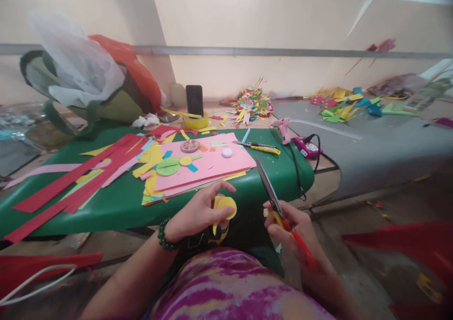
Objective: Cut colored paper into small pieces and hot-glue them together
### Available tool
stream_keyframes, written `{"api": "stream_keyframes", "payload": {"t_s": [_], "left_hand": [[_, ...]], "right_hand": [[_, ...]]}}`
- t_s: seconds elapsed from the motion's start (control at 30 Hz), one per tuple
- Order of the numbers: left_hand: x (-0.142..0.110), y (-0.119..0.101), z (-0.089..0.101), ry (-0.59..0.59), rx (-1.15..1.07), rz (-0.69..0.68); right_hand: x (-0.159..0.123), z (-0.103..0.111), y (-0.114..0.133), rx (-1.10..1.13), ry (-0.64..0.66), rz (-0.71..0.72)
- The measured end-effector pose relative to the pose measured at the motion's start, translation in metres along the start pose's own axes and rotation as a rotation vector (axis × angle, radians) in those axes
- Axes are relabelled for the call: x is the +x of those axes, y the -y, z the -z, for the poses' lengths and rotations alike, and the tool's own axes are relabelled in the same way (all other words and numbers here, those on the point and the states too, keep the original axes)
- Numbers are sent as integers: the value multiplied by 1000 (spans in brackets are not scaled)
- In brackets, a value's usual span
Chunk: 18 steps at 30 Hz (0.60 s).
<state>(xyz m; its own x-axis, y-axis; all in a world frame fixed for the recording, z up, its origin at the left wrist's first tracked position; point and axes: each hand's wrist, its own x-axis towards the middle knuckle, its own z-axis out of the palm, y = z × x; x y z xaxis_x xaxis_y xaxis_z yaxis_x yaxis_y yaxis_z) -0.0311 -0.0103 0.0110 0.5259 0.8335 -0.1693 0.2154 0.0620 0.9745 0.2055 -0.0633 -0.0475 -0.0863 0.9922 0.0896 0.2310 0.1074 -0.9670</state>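
Observation:
Between the thumb and fingers of my left hand (pixel 201 209) is a yellow paper piece (pixel 226 206) with a rounded edge, held over my lap. My right hand (pixel 295 225) grips a pair of scissors (pixel 271 188) with red and yellow handles, blades pointing up and away from me. A small pale yellow scrap (pixel 266 212) shows by the right fingertips. Beyond my hands, a stack of pink paper sheets (pixel 212 169) lies on the green table cover (pixel 116 211). On the sheets rest a green paper oval (pixel 168 166), a yellow paper circle (pixel 185 161) and a white round cap (pixel 227 153).
A yellow utility knife (pixel 264 147) lies across the sheets' far right corner. Nearby are a pink glue gun (pixel 283 130) and its black cord. Red paper strips (pixel 88 169) spread leftward. A phone (pixel 194 100) stands on a tape roll (pixel 196 121). A bag (pixel 109 107) sits back left.

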Motion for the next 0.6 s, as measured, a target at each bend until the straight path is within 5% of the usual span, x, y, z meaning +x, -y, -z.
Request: {"api": "stream_keyframes", "payload": {"t_s": [0.27,0.6], "left_hand": [[5,9,-20,117,8,-60],[13,26,-24,-226,-206,-36]], "right_hand": [[30,-37,8,150,-55,172],[26,-52,4,243,-175,83]]}}
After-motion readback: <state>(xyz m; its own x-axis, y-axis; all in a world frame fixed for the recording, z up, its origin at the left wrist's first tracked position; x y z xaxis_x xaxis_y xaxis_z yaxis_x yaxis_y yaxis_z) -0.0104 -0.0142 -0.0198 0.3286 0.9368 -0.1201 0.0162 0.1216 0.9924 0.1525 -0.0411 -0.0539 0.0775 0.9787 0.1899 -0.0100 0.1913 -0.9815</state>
